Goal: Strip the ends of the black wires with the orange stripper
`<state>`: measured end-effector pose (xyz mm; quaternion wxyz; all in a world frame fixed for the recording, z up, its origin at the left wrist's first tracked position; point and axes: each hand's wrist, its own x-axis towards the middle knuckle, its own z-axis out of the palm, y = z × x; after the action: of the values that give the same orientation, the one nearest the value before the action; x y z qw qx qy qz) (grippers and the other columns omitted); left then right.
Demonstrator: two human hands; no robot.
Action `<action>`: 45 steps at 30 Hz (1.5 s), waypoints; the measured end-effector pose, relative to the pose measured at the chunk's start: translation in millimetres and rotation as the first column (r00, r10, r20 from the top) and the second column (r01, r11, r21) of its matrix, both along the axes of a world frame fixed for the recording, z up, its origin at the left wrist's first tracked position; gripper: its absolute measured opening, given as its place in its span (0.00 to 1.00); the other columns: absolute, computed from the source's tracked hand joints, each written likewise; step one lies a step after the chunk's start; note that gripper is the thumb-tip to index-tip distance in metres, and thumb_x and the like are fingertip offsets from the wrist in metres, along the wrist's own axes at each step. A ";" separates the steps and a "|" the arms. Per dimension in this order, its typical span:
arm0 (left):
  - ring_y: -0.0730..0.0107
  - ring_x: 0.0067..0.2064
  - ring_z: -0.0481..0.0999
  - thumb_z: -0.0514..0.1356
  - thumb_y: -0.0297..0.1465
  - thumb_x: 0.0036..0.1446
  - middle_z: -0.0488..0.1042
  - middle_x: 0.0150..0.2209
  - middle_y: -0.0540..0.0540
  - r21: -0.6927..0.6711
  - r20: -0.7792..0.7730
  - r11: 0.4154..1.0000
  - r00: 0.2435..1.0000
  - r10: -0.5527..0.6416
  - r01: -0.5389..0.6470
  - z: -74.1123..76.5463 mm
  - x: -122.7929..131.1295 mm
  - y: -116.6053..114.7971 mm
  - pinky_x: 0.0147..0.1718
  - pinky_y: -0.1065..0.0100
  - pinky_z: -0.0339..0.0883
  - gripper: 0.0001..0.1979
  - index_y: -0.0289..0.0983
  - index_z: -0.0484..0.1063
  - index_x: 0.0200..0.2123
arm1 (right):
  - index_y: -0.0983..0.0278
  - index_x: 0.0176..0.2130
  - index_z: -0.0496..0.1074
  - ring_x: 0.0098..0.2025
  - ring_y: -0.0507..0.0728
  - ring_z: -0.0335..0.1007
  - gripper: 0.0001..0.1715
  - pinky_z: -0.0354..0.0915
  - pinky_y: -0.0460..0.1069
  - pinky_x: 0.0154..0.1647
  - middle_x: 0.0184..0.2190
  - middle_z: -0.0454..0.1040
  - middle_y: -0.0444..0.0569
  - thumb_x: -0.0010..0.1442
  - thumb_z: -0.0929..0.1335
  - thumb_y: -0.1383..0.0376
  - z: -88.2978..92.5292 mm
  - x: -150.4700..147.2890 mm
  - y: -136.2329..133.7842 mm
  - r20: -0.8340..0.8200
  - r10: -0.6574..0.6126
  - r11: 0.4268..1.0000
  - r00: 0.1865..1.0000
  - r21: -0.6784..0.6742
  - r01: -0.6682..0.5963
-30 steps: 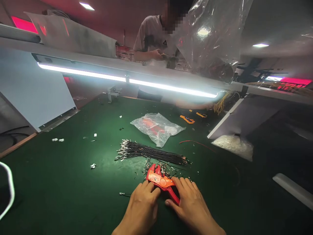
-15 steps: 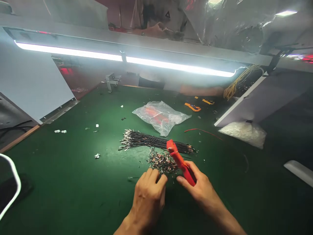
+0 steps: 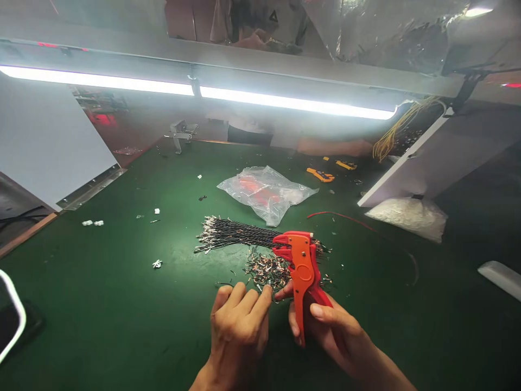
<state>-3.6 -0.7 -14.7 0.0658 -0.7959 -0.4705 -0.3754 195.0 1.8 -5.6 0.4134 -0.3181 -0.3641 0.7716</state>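
Note:
My right hand (image 3: 340, 331) grips a red and orange wire stripper (image 3: 303, 271), its jaws pointing left. My left hand (image 3: 240, 317) is closed, knuckles up, just left of the tool. A thin black wire (image 3: 223, 283) sticks out on the left side of that hand; the fingers hide most of it. Beyond both hands lies a heap of short black and copper wire scraps (image 3: 266, 269). Behind the heap, a bundle of black wires (image 3: 240, 233) has metal-tipped ends to the left and bare copper ends to the right, partly covered by the stripper.
A clear plastic bag (image 3: 266, 193) with something red inside lies behind the bundle. Orange tools (image 3: 321, 175) rest farther back. A red wire (image 3: 345, 216) and a tied bag of pale pieces (image 3: 409, 217) are at the right. White connectors (image 3: 157, 264) dot the left of the green table (image 3: 122, 304).
The wire stripper has turned from edge-on to broadside, jaws now leftward, as my right hand shifted its grip. My left hand moved slightly left, the black wire moving with it.

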 end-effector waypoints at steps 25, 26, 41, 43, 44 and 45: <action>0.65 0.39 0.77 0.67 0.50 0.53 0.81 0.33 0.43 -0.494 0.852 0.582 0.226 0.473 0.646 10.1 8.3 14.6 0.43 0.68 0.67 0.22 0.35 0.81 0.32 | 0.72 0.52 0.75 0.23 0.55 0.72 0.31 0.68 0.48 0.26 0.24 0.80 0.53 0.58 0.70 0.52 -7.3 2.3 -6.9 -0.123 0.143 0.984 0.982 -0.087 -0.154; 0.69 0.36 0.75 0.69 0.49 0.51 0.80 0.31 0.45 -0.485 0.856 0.592 0.210 0.473 0.643 11.2 7.0 15.3 0.40 0.70 0.66 0.21 0.35 0.82 0.30 | 0.72 0.53 0.75 0.23 0.55 0.72 0.31 0.68 0.48 0.26 0.24 0.79 0.53 0.58 0.70 0.52 -7.6 2.4 -6.2 -0.134 0.147 0.983 0.980 -0.092 -0.160; 0.73 0.24 0.76 0.82 0.37 0.25 0.82 0.26 0.42 -0.355 0.677 0.717 -0.364 0.640 0.600 52.2 -19.8 27.4 0.22 0.75 0.72 0.25 0.32 0.81 0.28 | 0.60 0.48 0.73 0.29 0.53 0.61 0.31 0.58 0.49 0.35 0.29 0.68 0.45 0.43 0.75 0.66 -33.5 -3.7 -15.7 -0.415 0.289 0.940 0.863 -0.050 -0.338; 0.72 0.23 0.76 0.81 0.34 0.31 0.81 0.25 0.42 -0.336 0.636 0.710 -0.407 0.656 0.619 53.5 -19.6 26.2 0.21 0.75 0.72 0.21 0.30 0.81 0.28 | 0.60 0.49 0.73 0.30 0.54 0.60 0.33 0.55 0.48 0.34 0.31 0.68 0.45 0.40 0.75 0.66 -37.1 -4.3 -16.0 -0.407 0.290 0.936 0.866 -0.067 -0.345; 0.72 0.22 0.76 0.78 0.33 0.39 0.80 0.24 0.42 -0.339 0.613 0.702 -0.419 0.670 0.626 54.2 -19.1 25.4 0.21 0.74 0.72 0.16 0.30 0.80 0.28 | 0.61 0.49 0.72 0.30 0.53 0.59 0.34 0.54 0.48 0.33 0.31 0.68 0.46 0.39 0.75 0.66 -38.4 -4.8 -16.4 -0.406 0.288 0.934 0.867 -0.082 -0.348; 0.72 0.22 0.75 0.74 0.31 0.48 0.80 0.24 0.42 -0.352 0.590 0.691 -0.423 0.688 0.632 55.1 -18.3 24.7 0.20 0.74 0.72 0.10 0.30 0.80 0.28 | 0.61 0.48 0.73 0.30 0.53 0.58 0.35 0.52 0.47 0.32 0.32 0.69 0.46 0.37 0.75 0.67 -39.4 -5.5 -16.8 -0.410 0.282 0.931 0.867 -0.102 -0.350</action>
<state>-21.9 24.0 40.4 -0.6696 0.0160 -0.4056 -0.6221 189.4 -14.9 -45.0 0.3159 -0.1292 -0.2538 0.9050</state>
